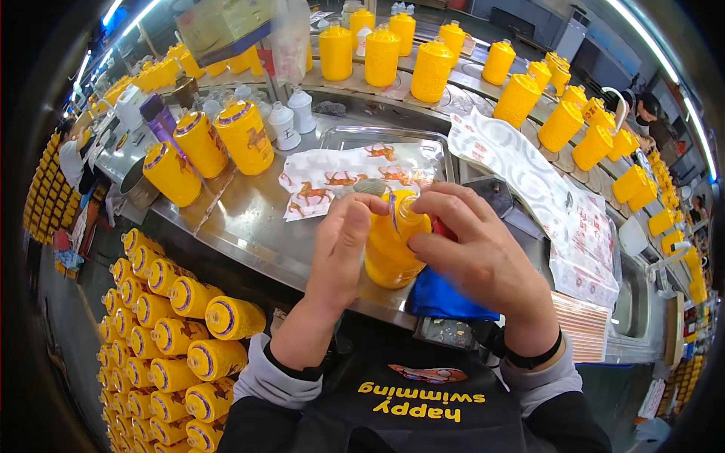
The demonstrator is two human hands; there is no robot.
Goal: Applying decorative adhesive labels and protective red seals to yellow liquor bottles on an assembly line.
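The bottle stands near the front edge of the desk, slightly tilted in view, so the desk probably bears its weight and leaves the fingers free for the purple-edged band at its shoulder. The left hand and right hand flank that shoulder, fingertips bent inward; I cannot tell whether either grip is pinching the band. The decal sheet lies flat just behind, seemingly for easy reach, and the blue cloth lies beside the bottle.

Purple container is standing left of white bell-shaped bottles; sink is sitting at right; tube light is glowing.
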